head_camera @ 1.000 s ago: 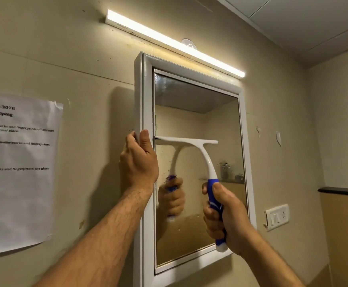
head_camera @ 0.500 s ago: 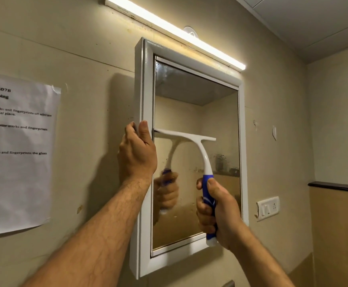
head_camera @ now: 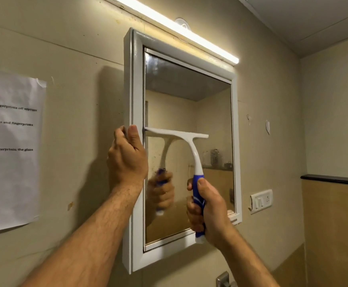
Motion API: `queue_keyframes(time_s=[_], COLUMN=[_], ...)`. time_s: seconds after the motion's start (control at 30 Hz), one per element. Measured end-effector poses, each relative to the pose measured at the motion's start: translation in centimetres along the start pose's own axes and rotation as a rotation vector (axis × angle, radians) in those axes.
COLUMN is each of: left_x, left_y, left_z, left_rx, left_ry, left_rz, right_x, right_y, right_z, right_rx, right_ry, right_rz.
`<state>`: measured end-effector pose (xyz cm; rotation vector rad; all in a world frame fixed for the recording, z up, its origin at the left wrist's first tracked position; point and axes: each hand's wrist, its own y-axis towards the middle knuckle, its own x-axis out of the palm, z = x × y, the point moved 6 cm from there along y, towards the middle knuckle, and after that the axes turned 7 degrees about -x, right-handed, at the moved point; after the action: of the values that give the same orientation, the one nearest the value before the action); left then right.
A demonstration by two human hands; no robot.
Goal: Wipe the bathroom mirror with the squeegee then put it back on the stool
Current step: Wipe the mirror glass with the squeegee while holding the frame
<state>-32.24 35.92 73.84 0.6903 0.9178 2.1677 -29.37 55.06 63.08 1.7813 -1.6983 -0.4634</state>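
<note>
The bathroom mirror [head_camera: 189, 104] hangs on the wall in a white frame [head_camera: 134, 79]. A squeegee [head_camera: 191, 150] with a white blade and neck and a blue handle rests its blade flat on the left half of the glass, about mid-height. My right hand [head_camera: 208, 212] is wrapped around the blue handle. My left hand [head_camera: 127, 158] grips the frame's left edge, level with the blade. The glass shows the reflection of my hand and the handle. The stool is out of view.
A printed paper sheet [head_camera: 9, 150] is taped to the wall at left. A lit tube light [head_camera: 175, 27] runs above the mirror. A white switch plate [head_camera: 261, 200] sits right of the frame, a dark ledge [head_camera: 332, 179] farther right, and a metal fitting [head_camera: 224, 279] below.
The squeegee blade has slid a little down the glass with my right hand. My left hand stays on the frame. The view has tilted slightly down, showing the mirror's bottom edge.
</note>
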Motion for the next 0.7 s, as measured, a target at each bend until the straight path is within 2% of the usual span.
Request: queue_keyframes(time_s=[0.3,0.57,0.7], left_x=[0.0,-0.2,-0.4], left_y=[-0.5,-0.6,-1.0], left_z=[-0.5,-0.3,-0.8], left_rx=[-0.020,-0.015,-0.051], left_ry=[-0.017,-0.041,-0.010], left_rz=[-0.001,-0.006,0.014], right_x=[-0.2,-0.8,-0.9], right_y=[1.6,-2.0,-0.7], right_z=[-1.8,1.7,-0.3], right_rx=[0.008,0.081,0.063], right_ry=[0.009,0.024,-0.017], right_rz=[0.005,-0.004,0.024])
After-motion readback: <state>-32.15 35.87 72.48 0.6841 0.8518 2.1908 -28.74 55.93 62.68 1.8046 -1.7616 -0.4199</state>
